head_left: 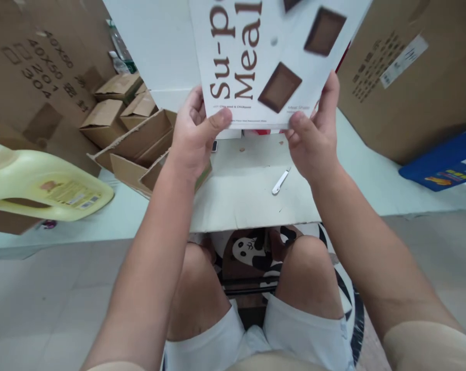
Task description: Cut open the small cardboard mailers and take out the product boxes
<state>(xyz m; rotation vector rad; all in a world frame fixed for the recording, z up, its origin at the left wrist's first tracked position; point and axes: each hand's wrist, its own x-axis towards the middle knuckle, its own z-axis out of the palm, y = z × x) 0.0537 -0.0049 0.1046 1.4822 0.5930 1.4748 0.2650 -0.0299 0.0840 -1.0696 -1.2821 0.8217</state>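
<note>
Between my two hands, raised over the table, is a white printed box (273, 56) with brown lettering and pictures of chocolate squares. Its top runs out of the frame, and its lettering reads sideways. My left hand (200, 123) is closed on the lower left corner, thumb on the printed face. At the lower right corner my right hand (313, 121) grips it the same way, fingers behind. A small white utility knife (281, 181) lies on the table below the box. Something red shows just under the box's bottom edge, mostly hidden.
Open cardboard boxes (140, 149) stand left of my left hand. A yellow jug (43, 180) is at the far left, with a large carton (43, 77) behind it. Another large carton (414, 67) and a blue package (445, 162) stand right. The table's front edge (252, 226) is above my knees.
</note>
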